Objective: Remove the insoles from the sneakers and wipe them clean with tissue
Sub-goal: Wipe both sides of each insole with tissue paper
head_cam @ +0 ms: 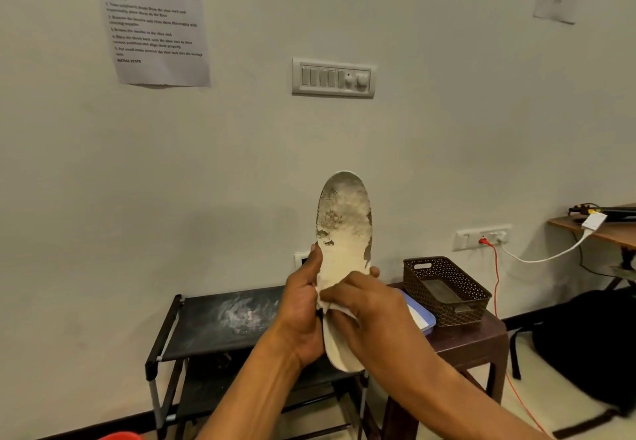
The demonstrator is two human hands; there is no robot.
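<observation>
Two hands are holding a single insole (344,219) upright in the air in front of the pale wall, its rounded end pointing up and its other end hanging down between the wrists. The left hand (303,305) is gripping the insole by its left edge, with the thumb lying up along that edge. The right hand (364,312) is curling its fingers round a crumpled white tissue (335,309) and pressing it against the middle of the insole's face. Grey and dark patches are showing on the upper half of the insole, while the part just above the tissue is looking paler. Behind the hands a black shoe rack (213,319) is standing against the wall, with a whitish dusty smear on its top shelf. A brown stool (471,339) is standing just beside the rack's right end, carrying a brown perforated basket (447,290) near its back edge and a blue-rimmed white box (421,317) at its left edge, partly hidden by the right hand. A switch panel (333,77) and a printed sheet (155,23) are hanging on the wall above, and a red cable (495,284) is trailing down from a wall socket (481,237) past the stool
</observation>
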